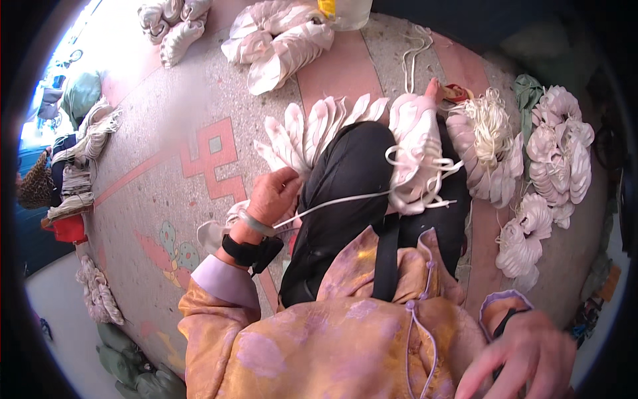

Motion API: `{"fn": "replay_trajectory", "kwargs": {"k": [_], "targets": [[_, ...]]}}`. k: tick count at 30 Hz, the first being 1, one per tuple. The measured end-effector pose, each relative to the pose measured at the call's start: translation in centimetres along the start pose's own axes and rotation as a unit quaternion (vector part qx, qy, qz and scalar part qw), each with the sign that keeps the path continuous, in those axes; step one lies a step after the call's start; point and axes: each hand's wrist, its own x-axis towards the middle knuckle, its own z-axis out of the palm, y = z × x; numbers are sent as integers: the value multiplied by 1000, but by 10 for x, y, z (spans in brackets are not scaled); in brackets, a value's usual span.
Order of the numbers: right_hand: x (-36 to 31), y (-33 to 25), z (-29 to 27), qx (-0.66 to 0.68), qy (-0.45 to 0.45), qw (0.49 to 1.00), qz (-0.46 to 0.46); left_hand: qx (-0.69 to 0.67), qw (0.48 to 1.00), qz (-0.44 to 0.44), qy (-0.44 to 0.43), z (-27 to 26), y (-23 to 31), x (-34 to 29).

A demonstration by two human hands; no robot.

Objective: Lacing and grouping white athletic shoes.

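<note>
Speckled floor [139,199] beneath my left hand [272,194]: fingers bunched at fanned white pieces [316,133], can't tell if holding; right hand [526,354] loosely spread.

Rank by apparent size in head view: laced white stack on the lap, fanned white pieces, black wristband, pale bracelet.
Largest: laced white stack and fanned white pieces, too alike to rank
Next: black wristband
Smallest: pale bracelet

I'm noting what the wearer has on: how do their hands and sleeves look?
Left hand: gloveless, with a pale bangle, black wristband and golden, lilac-cuffed sleeve. Right hand: gloveless, with a dark band and a lilac-edged cuff.
</note>
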Motion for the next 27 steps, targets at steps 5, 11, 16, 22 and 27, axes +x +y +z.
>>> {"fn": "replay_trajectory", "kwargs": {"k": [5,11,16,22,27], "targets": [[-3,-5,10,56,17,998,22,144,982,113,43,2,10,10],[-6,3,-2,70,-41,995,50,-34,960,-70,269,-64,-42,-13],[-12,18,-38,82,-122,979,142,153,843,-79,510,-112,-142,-91],[-52,68,-36,55,340,923,175,-77,792,-422,435,-80,-219,-199],[-47,99,-42,55,399,886,230,-296,813,-460,201,9,-247,-190]]}}
